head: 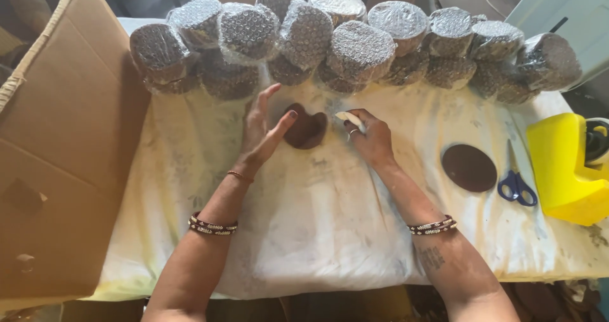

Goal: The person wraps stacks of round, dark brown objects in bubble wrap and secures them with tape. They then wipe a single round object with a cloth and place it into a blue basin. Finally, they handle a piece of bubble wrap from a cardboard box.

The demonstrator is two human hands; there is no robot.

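A dark brown heart-shaped piece (pixel 307 129) lies on the cloth-covered table (pixel 317 220) near its middle. My left hand (pixel 261 132) rests just left of it, fingers spread, thumb touching its left edge. To its right, my right hand (pixel 369 137) pinches a small pale strip (pixel 350 119) between thumb and fingers. Both wrists wear beaded bangles.
A row of round bubble-wrapped bundles (pixel 355 46) is stacked along the far edge. A large open cardboard box (pixel 60 151) stands at the left. On the right lie a brown disc (pixel 469 167), blue-handled scissors (pixel 516 181) and a yellow tape dispenser (pixel 568 167).
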